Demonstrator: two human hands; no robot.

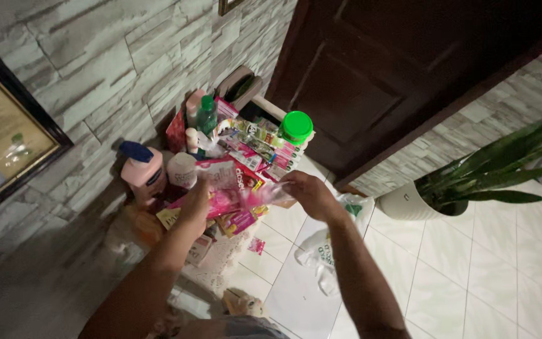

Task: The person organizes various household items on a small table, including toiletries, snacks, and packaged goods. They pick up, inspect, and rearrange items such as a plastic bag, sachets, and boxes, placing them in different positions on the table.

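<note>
pump bottle [142, 168] pink, blue cap, by stone wall | jar with green lid [297, 127] near dark door [371, 75] | potted plant [437, 194] (long green leaves) on tiled floor [472, 276] | framed picture [1, 132] at left

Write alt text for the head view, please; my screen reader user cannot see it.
Seen from above, a left hand and a right hand hold a clear pink packet between them over a small table crowded with toiletries. A pink pump bottle and a green-capped jar stand there; a potted plant sits on the tiled floor.
</note>
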